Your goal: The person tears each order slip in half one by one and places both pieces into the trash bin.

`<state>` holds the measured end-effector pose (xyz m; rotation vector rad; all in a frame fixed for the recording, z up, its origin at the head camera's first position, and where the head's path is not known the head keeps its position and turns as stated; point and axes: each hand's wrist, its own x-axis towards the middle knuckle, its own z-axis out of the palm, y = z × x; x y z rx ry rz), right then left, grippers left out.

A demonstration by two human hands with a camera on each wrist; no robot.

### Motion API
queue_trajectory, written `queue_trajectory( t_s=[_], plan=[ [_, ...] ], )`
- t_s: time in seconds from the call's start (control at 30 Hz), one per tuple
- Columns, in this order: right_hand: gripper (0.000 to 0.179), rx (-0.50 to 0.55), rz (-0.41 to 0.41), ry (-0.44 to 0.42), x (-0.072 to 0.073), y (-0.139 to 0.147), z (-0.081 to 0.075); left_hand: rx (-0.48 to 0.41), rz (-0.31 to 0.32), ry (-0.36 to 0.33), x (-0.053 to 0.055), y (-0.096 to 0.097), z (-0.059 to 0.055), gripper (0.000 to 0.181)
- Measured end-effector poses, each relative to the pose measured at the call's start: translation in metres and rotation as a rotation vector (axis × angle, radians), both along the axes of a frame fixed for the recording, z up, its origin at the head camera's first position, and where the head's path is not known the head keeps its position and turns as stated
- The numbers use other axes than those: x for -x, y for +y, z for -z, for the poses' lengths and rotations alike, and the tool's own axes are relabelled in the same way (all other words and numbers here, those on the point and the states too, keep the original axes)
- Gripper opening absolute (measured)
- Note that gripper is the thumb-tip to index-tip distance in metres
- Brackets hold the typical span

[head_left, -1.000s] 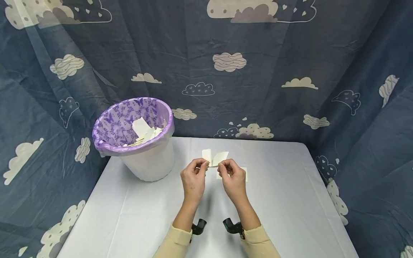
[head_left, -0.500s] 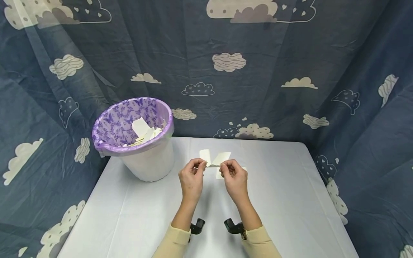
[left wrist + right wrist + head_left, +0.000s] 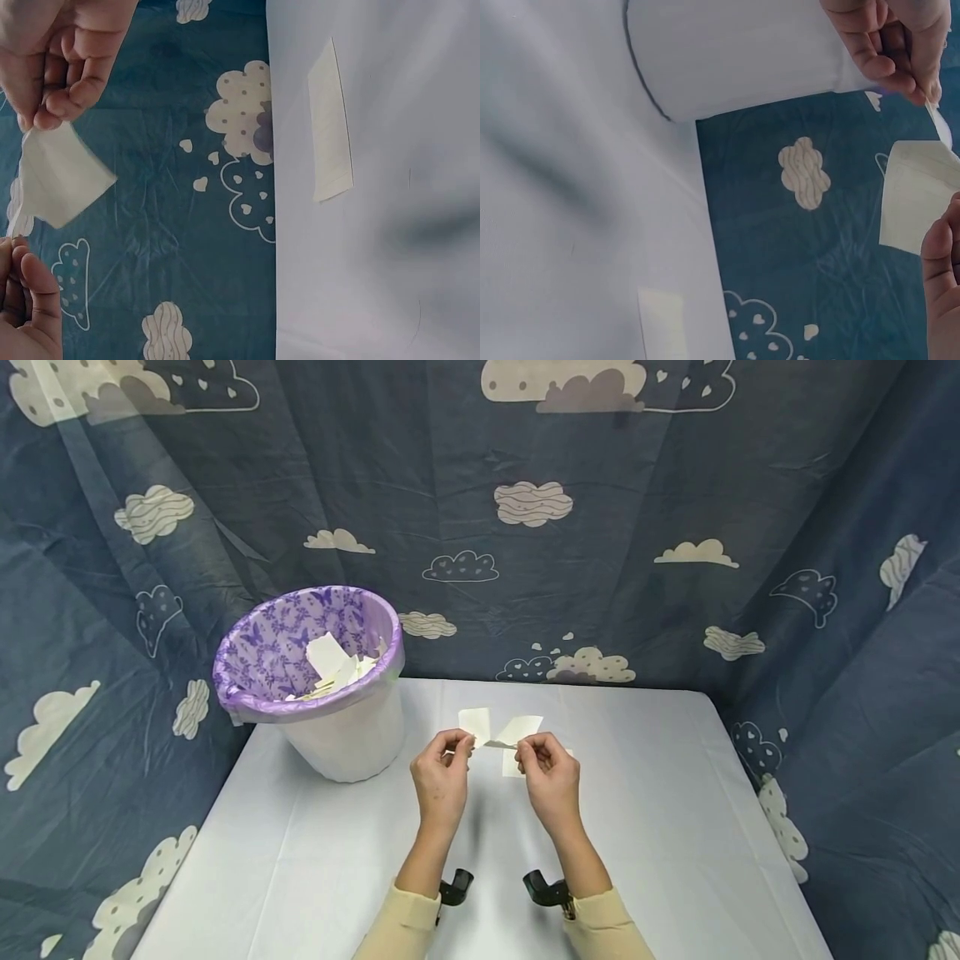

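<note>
Both hands hold a small cream sheet of paper (image 3: 517,729) between them, raised over the table. Two flaps of it stand up in a V and meet at the middle. My left hand (image 3: 441,781) pinches its left lower edge between thumb and fingertips. On the other side, my right hand (image 3: 552,781) pinches the right lower edge. The left wrist view has the right hand (image 3: 67,60) above and the left hand (image 3: 30,300) below, the paper (image 3: 64,180) stretched between. Another cream sheet (image 3: 512,765) lies flat on the table, partly hidden by the right hand.
A white bin (image 3: 348,735) with a purple butterfly-print liner (image 3: 262,652) stands at the left of the table and holds several paper pieces (image 3: 327,656). A white cloth covers the table (image 3: 675,827). Dark blue cloud-print curtains (image 3: 600,460) close off the back and sides.
The two hands have drawn slightly apart, left hand leftward and right hand rightward. The paper's flaps have spread wider, and more of the left flap shows.
</note>
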<state>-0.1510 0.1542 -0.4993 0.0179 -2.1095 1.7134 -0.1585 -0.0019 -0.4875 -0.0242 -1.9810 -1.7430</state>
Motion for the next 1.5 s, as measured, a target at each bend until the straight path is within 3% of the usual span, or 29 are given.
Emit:
queue_trajectory(
  t_s=[0.63, 0.87, 1.17, 1.5],
  plan=[
    [0.005, 0.069, 0.025, -0.01, -0.003, 0.008, 0.005, -0.027, -0.051, -0.016, 0.003, -0.01, 0.001, 0.008],
    [0.004, 0.047, 0.046, -0.008, -0.004, 0.012, 0.007, -0.04, -0.065, -0.002, 0.006, -0.015, 0.002, 0.008],
    [0.006, 0.052, 0.089, -0.019, -0.002, 0.019, 0.014, 0.003, -0.107, 0.012, 0.008, -0.022, -0.002, 0.008],
    [0.006, 0.077, 0.048, -0.008, 0.001, 0.018, 0.006, 0.052, -0.103, 0.056, 0.007, -0.023, -0.006, 0.009]
  ],
)
